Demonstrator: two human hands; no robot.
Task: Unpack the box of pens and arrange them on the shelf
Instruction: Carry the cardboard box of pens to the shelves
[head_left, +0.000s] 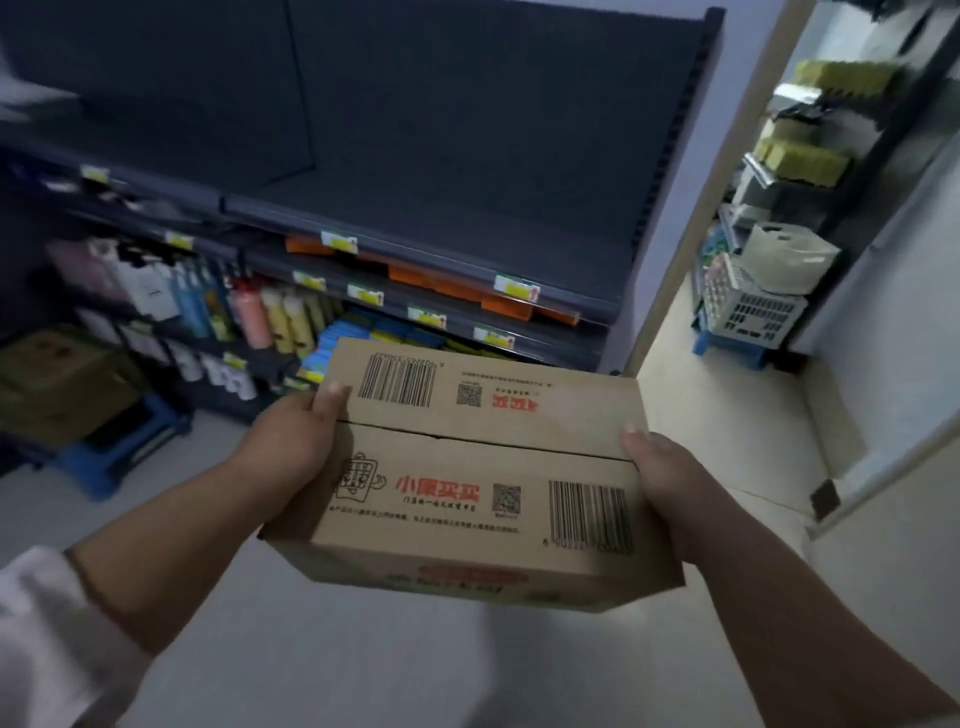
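L hand (296, 447) & R hand (670, 483) grip cardboard box (467, 467) at opp. ends, thumbs on top, flaps closed; shelf (415, 218) ahead

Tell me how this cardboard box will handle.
The cardboard box looks stiff: its sides are flat between the left hand and right hand. No tape shows on its top seam, so flaps might open if tipped.

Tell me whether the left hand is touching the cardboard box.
Touching. The head view shows the left hand gripping the left end of the cardboard box, with its thumb lying on the top flap.
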